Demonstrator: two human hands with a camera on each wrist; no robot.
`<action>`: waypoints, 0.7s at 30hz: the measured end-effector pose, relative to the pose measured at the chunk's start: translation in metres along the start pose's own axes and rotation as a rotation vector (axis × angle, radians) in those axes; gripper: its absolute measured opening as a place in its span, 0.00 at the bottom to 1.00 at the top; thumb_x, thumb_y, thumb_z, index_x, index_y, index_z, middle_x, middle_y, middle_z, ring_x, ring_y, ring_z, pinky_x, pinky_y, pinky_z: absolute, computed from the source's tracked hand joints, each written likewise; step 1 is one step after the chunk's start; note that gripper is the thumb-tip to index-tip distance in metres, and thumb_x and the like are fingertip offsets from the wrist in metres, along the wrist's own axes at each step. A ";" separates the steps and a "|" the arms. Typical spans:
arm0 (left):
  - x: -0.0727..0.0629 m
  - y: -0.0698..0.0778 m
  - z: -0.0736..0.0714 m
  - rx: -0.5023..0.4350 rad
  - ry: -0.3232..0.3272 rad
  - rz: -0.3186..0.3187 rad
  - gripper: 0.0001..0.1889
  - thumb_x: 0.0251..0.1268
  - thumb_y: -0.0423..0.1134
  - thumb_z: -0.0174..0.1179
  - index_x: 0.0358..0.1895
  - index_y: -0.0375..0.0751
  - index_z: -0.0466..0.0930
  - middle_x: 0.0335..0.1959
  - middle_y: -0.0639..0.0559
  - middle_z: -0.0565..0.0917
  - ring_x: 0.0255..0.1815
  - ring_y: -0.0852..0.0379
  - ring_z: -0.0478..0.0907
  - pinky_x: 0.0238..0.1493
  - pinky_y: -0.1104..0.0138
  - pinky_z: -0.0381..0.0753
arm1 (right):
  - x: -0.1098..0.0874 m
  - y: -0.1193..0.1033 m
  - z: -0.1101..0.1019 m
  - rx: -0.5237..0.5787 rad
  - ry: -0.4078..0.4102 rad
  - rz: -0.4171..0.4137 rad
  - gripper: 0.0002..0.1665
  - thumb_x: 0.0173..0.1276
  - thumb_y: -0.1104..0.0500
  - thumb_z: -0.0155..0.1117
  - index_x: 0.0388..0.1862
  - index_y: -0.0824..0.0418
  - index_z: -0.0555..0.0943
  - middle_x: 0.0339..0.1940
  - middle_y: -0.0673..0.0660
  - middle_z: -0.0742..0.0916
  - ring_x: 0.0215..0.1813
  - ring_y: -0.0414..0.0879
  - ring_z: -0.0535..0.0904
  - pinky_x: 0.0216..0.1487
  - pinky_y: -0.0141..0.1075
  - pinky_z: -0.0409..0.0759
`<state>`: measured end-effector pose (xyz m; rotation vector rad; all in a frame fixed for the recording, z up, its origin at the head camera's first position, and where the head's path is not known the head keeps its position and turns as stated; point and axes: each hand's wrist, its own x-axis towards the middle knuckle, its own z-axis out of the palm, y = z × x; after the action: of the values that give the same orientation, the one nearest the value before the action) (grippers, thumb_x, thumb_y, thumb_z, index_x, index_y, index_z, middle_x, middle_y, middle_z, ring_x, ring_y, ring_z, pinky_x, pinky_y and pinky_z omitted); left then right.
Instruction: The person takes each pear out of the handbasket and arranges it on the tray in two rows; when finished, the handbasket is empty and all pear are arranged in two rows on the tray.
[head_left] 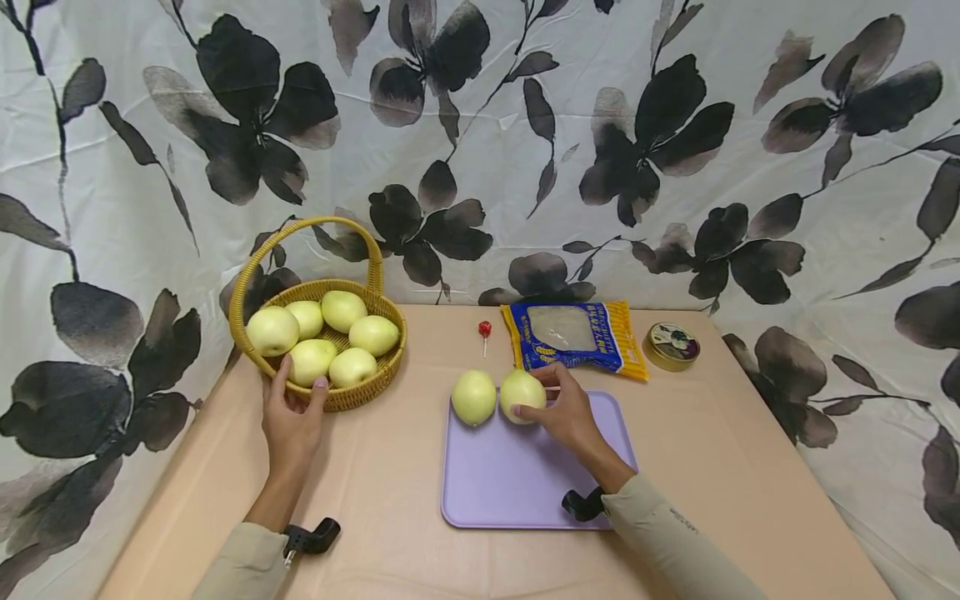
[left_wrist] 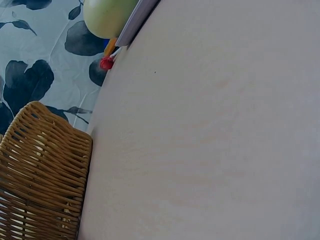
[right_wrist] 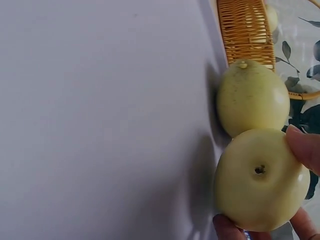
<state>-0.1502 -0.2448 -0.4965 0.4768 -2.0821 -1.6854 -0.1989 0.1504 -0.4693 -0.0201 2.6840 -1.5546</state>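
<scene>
In the head view, my right hand [head_left: 567,410] holds a pale yellow-green pear [head_left: 521,397] between thumb and fingers at the far edge of a purple tray [head_left: 525,483]. A second pear [head_left: 474,397] stands against it on the left. The right wrist view shows the held pear [right_wrist: 260,182] with its dark-centred end facing the camera, touching the other pear [right_wrist: 252,100]. My left hand [head_left: 291,425] touches the near side of a yellow wicker basket [head_left: 386,379], thumb and forefinger spread. Several pears [head_left: 343,311] lie in the basket. The left wrist view catches the basket [left_wrist: 45,175], but not the hand.
Behind the tray lie a red lollipop [head_left: 485,329] and a blue and yellow packet [head_left: 573,335] with a clear window. A round gold tin [head_left: 671,347] stands to their right. A floral cloth [head_left: 525,167] hangs along the back of the table [head_left: 375,492].
</scene>
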 end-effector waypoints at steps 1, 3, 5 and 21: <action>0.000 0.000 0.000 0.000 -0.001 0.001 0.39 0.81 0.45 0.60 0.88 0.57 0.52 0.90 0.49 0.45 0.88 0.50 0.52 0.85 0.51 0.61 | 0.000 0.001 0.001 -0.012 -0.002 0.005 0.38 0.54 0.59 0.89 0.61 0.54 0.79 0.60 0.60 0.85 0.58 0.56 0.83 0.52 0.40 0.82; 0.000 0.000 0.000 0.004 -0.002 0.002 0.39 0.81 0.44 0.60 0.88 0.56 0.51 0.90 0.49 0.45 0.88 0.49 0.52 0.85 0.50 0.61 | 0.001 0.004 0.002 -0.030 -0.005 0.013 0.38 0.54 0.58 0.89 0.62 0.54 0.79 0.61 0.60 0.85 0.58 0.56 0.83 0.52 0.40 0.82; 0.000 -0.001 0.001 0.011 -0.003 0.004 0.39 0.81 0.44 0.60 0.88 0.55 0.51 0.89 0.49 0.46 0.88 0.49 0.52 0.85 0.49 0.61 | 0.000 0.006 0.003 -0.040 -0.006 0.014 0.38 0.55 0.57 0.89 0.62 0.54 0.78 0.62 0.61 0.85 0.58 0.55 0.83 0.51 0.40 0.83; -0.001 0.002 0.000 -0.008 -0.005 0.009 0.39 0.81 0.42 0.59 0.88 0.53 0.51 0.90 0.49 0.43 0.88 0.48 0.49 0.86 0.49 0.58 | -0.004 0.010 -0.002 -0.041 -0.034 0.003 0.39 0.55 0.53 0.89 0.65 0.51 0.80 0.64 0.62 0.86 0.61 0.58 0.84 0.57 0.49 0.86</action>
<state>-0.1499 -0.2439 -0.4950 0.4600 -2.0771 -1.6913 -0.1945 0.1569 -0.4770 -0.0435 2.6879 -1.4848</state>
